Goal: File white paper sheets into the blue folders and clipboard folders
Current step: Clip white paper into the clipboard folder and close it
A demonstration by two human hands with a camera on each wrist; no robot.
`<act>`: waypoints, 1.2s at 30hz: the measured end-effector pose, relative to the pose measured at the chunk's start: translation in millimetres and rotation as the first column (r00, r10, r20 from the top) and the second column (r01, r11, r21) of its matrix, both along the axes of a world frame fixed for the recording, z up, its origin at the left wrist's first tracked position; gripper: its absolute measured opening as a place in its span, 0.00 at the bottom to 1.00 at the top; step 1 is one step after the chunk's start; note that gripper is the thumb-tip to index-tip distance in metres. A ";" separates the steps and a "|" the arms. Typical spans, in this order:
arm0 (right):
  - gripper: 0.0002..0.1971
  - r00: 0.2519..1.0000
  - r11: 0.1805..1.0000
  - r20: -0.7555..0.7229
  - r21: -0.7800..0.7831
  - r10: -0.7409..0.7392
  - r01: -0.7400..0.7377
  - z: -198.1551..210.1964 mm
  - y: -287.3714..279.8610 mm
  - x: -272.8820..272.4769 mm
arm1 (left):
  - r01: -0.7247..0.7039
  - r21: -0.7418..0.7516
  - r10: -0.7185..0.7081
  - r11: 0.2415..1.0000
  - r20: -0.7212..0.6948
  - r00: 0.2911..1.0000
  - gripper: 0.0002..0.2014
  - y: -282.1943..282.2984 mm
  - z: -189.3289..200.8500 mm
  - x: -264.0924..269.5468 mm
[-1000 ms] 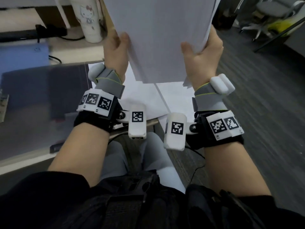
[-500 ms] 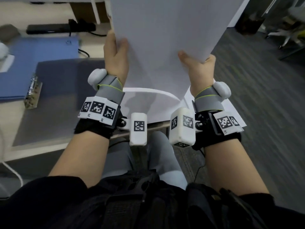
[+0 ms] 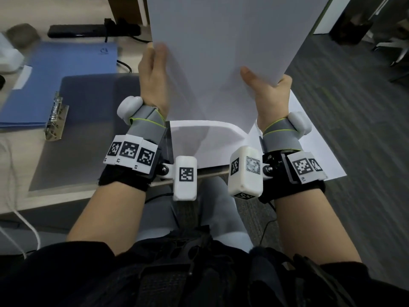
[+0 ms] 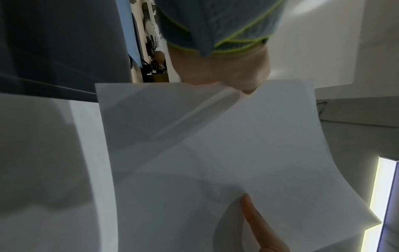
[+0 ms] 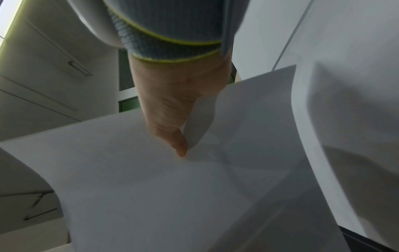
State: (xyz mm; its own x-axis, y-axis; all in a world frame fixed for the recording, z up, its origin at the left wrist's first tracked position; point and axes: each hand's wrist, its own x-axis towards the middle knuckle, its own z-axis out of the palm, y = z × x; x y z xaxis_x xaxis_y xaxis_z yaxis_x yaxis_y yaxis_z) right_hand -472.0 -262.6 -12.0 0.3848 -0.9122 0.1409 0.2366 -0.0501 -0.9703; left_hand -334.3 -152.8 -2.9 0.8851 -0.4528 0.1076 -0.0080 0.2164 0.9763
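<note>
A stack of white paper sheets [image 3: 221, 52] is held upright above the desk's right end. My left hand [image 3: 152, 69] grips its left edge with the thumb on the front, and my right hand [image 3: 265, 89] pinches its lower right corner. In the wrist views the held sheets [image 4: 215, 145] [image 5: 151, 179] fill the frame, with a thumb pressed on them. More white sheets [image 3: 210, 138] lie on the desk below. A dark grey clipboard folder [image 3: 88, 120] lies open at left, its metal clip [image 3: 55, 116] at its left edge. A blue folder [image 3: 66, 69] lies behind it.
A black power strip [image 3: 93, 31] with its cable sits at the desk's back. White cables [image 3: 13, 196] hang over the front left edge. Grey carpet [image 3: 354, 129] lies to the right, with a chair base at far right. My knees are below the desk edge.
The head view has swung left and down, bringing the blue folder and clipboard folder into sight. Both hands still hold the sheets, which now sit a little lower and nearer.
</note>
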 end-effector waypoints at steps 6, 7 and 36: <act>0.07 0.997 1.000 -0.078 0.004 -0.006 0.007 -12.7 15.5 9.5 | -0.068 0.128 0.071 0.989 -0.017 0.997 0.20 7.7 -20.7 -2.3; 0.09 0.996 1.000 -0.089 -0.013 -0.021 0.019 -10.5 17.2 12.0 | -0.074 0.141 0.076 0.987 -0.014 0.997 0.21 7.8 -19.3 -1.6; 0.18 0.855 0.981 -0.488 0.163 0.177 -0.109 -52.1 96.8 128.4 | -0.287 0.700 0.212 0.654 0.194 0.958 0.15 165.3 -71.5 111.3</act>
State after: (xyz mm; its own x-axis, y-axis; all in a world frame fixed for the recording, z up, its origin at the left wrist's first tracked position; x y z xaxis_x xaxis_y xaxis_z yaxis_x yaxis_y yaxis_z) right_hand -343.6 -165.8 -64.1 0.5001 -0.8386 -0.2159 -0.2848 0.0762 -0.9556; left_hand -223.0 12.5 -74.5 0.9800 -0.1861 -0.0711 -0.0486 -0.5693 0.8207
